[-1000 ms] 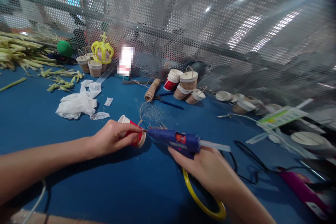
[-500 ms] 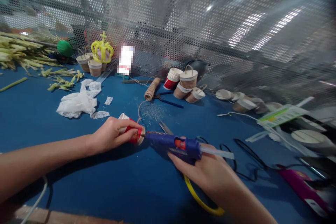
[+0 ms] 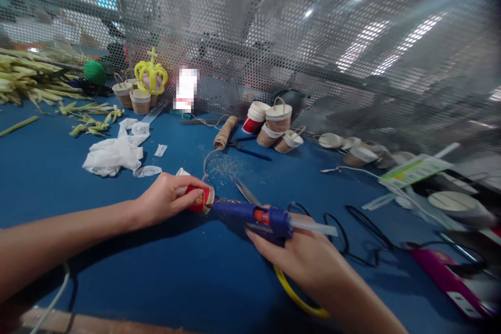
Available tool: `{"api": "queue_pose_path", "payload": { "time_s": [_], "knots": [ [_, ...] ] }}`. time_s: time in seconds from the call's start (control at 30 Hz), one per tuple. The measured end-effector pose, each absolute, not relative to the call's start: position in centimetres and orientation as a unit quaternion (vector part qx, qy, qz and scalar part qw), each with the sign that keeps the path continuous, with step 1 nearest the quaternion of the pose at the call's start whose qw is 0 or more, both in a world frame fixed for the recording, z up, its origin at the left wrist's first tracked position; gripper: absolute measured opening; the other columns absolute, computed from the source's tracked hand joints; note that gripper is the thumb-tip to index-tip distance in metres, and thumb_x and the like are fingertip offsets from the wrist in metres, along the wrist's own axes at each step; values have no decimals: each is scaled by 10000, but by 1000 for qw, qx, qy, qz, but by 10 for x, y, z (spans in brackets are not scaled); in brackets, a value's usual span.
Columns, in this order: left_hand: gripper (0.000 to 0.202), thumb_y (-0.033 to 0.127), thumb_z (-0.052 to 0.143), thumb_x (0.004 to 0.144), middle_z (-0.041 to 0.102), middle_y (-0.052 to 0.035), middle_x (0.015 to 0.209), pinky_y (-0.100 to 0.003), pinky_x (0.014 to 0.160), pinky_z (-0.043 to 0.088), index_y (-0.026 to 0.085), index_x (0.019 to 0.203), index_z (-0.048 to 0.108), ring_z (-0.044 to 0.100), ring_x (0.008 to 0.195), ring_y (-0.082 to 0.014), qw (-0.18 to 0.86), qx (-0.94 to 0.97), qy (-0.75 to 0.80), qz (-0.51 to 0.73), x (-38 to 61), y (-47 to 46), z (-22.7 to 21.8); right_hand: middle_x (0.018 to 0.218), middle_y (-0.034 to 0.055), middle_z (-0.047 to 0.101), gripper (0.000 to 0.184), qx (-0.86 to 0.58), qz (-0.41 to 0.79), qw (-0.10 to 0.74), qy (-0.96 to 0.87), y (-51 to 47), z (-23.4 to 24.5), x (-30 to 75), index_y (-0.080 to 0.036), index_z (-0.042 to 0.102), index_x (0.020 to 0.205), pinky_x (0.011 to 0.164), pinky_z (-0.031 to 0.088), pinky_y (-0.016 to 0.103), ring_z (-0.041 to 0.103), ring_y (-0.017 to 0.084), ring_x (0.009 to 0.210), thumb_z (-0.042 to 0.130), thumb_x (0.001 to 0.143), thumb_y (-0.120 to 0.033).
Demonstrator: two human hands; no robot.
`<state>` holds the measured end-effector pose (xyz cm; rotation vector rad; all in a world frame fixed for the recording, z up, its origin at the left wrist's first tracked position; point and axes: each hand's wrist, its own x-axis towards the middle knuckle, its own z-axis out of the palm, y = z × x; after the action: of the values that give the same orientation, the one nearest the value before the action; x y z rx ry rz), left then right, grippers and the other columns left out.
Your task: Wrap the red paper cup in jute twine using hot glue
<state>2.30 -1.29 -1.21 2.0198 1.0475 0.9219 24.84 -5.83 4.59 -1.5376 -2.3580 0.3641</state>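
A red and white paper cup [image 3: 200,199] lies on its side in my left hand [image 3: 166,199], fingers and thumb wrapped round it. Its right end faces the blue hot glue gun [image 3: 238,212], which my right hand [image 3: 309,250] grips. The gun's nozzle is right at the cup's edge; whether it touches, I cannot tell. A clear glue stick [image 3: 315,227] sticks out of the gun's back. Twine runs from behind the cup to a twine roll [image 3: 226,133]. Scissors with a yellow handle [image 3: 297,297] lie partly under my right hand and the gun.
Blue pliers [image 3: 252,152] lie beside the twine roll. Small twine-wrapped cups [image 3: 277,124] stand at the back, with more to the right. White lace [image 3: 113,155] lies at the left. A purple power strip [image 3: 446,279] and black cords are at the right. A perforated metal screen [image 3: 242,21] rises behind.
My right hand and the glue gun have shifted slightly left, with the nozzle still at the cup's edge. My left hand keeps its hold on the cup. The whole view has drifted a little.
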Motion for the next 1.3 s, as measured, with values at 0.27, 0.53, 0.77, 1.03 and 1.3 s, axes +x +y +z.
{"api": "queue_pose_path", "payload": {
  "time_s": [0.27, 0.53, 0.77, 1.03, 1.3],
  "knots": [
    [252, 194, 468, 834, 694, -5, 673, -153, 542, 440, 158, 1002, 652, 568, 526, -76, 228, 824, 358, 375, 21, -15, -19, 506, -12, 533, 241, -578, 112, 165, -791, -55, 52, 247, -219, 438, 523, 459, 396, 232, 488, 128, 479, 464, 750, -295],
    [194, 161, 470, 843, 673, -7, 625, -131, 529, 435, 147, 947, 633, 563, 507, -64, 131, 866, 277, 395, 19, -16, -21, 515, -6, 547, 226, -612, 114, 146, -769, -52, 52, 250, -208, 501, 542, 453, 402, 240, 486, 130, 460, 480, 733, -327],
    [165, 146, 466, 845, 694, -27, 692, -143, 546, 463, 145, 938, 602, 610, 562, -77, 99, 876, 234, 409, 19, -15, -20, 491, -14, 539, 203, -613, 110, 138, -770, -53, 56, 246, -202, 547, 568, 467, 400, 230, 492, 128, 463, 472, 735, -289],
    [169, 181, 488, 830, 693, -23, 647, -157, 459, 418, 149, 949, 604, 574, 467, -79, 25, 880, 239, 409, 17, -14, -26, 473, -30, 517, 208, -597, 144, 171, -771, -51, 55, 246, -202, 510, 547, 477, 386, 237, 465, 121, 460, 492, 734, -291],
    [183, 166, 477, 833, 641, 6, 532, -136, 460, 397, 117, 904, 639, 511, 419, -55, 59, 862, 275, 422, 18, -14, -16, 462, -23, 540, 249, -645, 283, 254, -663, -31, 60, 266, -189, 511, 580, 463, 405, 247, 514, 133, 450, 623, 672, -392]
  ]
}}
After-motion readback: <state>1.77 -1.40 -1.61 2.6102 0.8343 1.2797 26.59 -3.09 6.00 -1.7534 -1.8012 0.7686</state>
